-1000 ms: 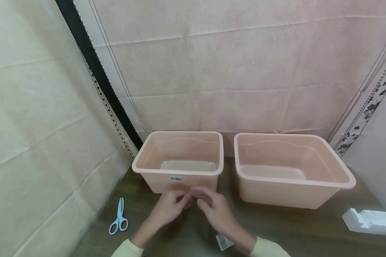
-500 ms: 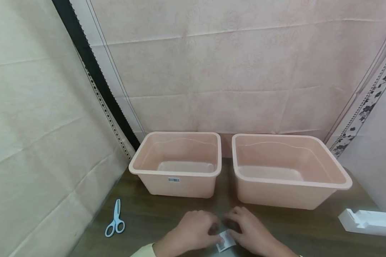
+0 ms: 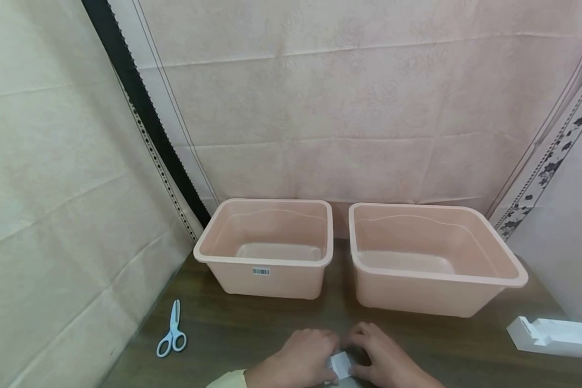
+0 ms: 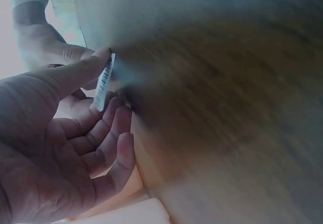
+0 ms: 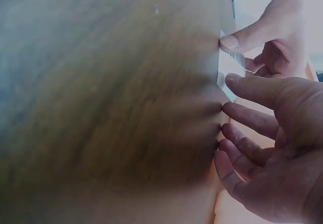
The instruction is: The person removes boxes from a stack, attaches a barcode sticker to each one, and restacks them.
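A small white barcode label (image 3: 340,365) is between both hands, low over the table near the front. My left hand (image 3: 307,355) pinches its left side; in the left wrist view the thumb sits at one end of the label (image 4: 104,82), with printed bars facing that camera. From the other side, my right hand (image 3: 385,358) holds it, and its thumb lies against the white label (image 5: 228,71) in the right wrist view. The remaining right fingertips touch the tabletop or come very near it. The hands partly cover the label's edges.
Two pink plastic tubs stand behind the hands: a left tub (image 3: 271,279) with a barcode sticker (image 3: 261,271) on its front, and a right tub (image 3: 417,293). Light-blue scissors (image 3: 173,331) lie at left. A white block-like piece (image 3: 553,337) is at far right.
Both hands have come down and toward the front right, from in front of the left tub to the label on the table. They now hold the label, which shows a plain white face from above.
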`<state>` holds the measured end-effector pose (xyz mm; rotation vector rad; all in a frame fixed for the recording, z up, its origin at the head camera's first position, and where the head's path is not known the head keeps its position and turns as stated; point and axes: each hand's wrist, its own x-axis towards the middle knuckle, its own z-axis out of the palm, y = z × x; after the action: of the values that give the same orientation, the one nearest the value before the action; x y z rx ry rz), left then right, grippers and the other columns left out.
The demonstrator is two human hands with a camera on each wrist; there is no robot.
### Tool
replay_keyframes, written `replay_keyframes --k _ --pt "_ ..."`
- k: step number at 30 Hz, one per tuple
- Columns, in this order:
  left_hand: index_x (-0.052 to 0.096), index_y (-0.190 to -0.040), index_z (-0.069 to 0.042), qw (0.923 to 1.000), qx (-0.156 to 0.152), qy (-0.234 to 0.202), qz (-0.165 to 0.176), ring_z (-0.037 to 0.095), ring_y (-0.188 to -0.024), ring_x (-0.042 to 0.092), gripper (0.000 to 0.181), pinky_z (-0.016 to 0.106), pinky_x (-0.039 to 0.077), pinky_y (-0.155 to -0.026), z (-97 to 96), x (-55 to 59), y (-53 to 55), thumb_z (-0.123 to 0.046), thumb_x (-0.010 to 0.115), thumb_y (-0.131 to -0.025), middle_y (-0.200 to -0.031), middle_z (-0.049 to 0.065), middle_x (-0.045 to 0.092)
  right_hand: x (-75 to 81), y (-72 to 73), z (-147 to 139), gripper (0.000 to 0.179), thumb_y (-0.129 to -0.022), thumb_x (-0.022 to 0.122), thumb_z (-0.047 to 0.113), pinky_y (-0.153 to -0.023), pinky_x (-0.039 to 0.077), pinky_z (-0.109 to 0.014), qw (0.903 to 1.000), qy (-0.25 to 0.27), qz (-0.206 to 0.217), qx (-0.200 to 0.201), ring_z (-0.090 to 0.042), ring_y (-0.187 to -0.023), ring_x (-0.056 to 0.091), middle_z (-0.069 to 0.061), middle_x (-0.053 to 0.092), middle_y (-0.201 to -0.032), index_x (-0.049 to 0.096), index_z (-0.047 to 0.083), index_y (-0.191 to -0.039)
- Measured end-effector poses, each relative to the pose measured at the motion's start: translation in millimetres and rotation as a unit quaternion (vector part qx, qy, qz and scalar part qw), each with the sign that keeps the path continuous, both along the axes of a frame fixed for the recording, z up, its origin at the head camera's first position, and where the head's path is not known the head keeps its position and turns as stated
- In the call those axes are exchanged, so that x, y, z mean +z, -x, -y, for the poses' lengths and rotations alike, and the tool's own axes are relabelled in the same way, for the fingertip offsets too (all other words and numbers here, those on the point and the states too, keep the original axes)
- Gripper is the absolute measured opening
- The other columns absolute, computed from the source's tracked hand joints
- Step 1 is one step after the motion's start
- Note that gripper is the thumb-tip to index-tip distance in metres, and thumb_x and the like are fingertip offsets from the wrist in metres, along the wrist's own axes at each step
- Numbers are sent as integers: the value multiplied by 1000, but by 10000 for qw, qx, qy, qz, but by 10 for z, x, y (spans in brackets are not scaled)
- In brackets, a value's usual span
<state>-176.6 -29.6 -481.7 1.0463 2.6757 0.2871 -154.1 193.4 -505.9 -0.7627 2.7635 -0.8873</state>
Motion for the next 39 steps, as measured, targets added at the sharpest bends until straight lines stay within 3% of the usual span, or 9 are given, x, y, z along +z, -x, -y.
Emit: replay_keyframes --k 4,12,17,19,21,24,26,33,39 --pt "68 -95 -27 9999 30 -88 128 0 -66 49 26 20 43 -58 7 -10 2 -35 90 -84 -80 -18 57 -19 5 14 28 -89 84 43 -87 52 -26 9998 154 137 74 -5 -105 54 16 62 -114 76 35 -114" --pt "64 -78 -27 9988 8 -458 -166 -2 -60 48 26 19 41 -54 60 -8 -5 -36 87 -85 -69 -19 54 -61 27 19 5 -97 76 37 -77 49 -22 9948 779 -178 625 1 -94 55 19 67 -102 74 32 -96" --pt "69 -81 -30 9931 139 -1163 -105 -4 -61 48 19 17 41 -56 113 87 45 -40 82 -90 -70 -22 56 -30 13 -52 2 -101 73 27 -71 50 -20 9844 1637 345 547 2 -84 59 16 69 -92 74 27 -99" --pt "72 -86 -29 9858 227 -1653 188 -5 -64 50 14 15 44 -60 137 143 71 -38 81 -92 -72 -22 58 14 -5 -77 2 -101 73 26 -73 53 -21 9792 1918 540 395 1 -84 63 13 72 -92 74 27 -99" --pt "74 -88 -28 9730 319 -2210 577 -5 -66 52 10 16 47 -62 158 193 88 -34 81 -93 -75 -21 62 73 -29 -91 3 -100 73 26 -75 56 -22 9758 2099 548 275 -2 -84 67 11 74 -92 73 27 -97" --pt "76 -90 -25 9505 397 -2884 1082 -5 -70 56 9 16 50 -65 180 254 93 -32 81 -93 -78 -19 66 177 -60 -99 5 -100 73 28 -74 57 -24 9741 2224 368 191 -5 -84 69 9 75 -91 72 27 -96" --pt "77 -91 -24 9411 407 -3121 1234 -4 -72 57 11 17 51 -66 184 284 87 -33 81 -94 -79 -18 67 244 -78 -99 4 -100 74 26 -73 57 -25 9735 2268 215 168 -6 -83 69 8 75 -90 71 28 -96" --pt "77 -93 -22 9270 441 -3390 1544 -4 -75 59 14 18 52 -67 180 374 68 -36 81 -93 -82 -17 70 340 -98 -100 5 -99 75 22 -79 58 -27 9657 2581 171 218 -8 -87 69 8 75 -93 73 27 -100" --pt "75 -98 -21 9128 877 -3667 1571 -2 -78 65 18 19 56 -70 139 358 60 -34 84 -91 -87 -14 73 306 -98 -95 10 -99 73 13 -80 57 -29 9565 2910 105 179 -12 -88 70 4 74 -94 73 23 -101"
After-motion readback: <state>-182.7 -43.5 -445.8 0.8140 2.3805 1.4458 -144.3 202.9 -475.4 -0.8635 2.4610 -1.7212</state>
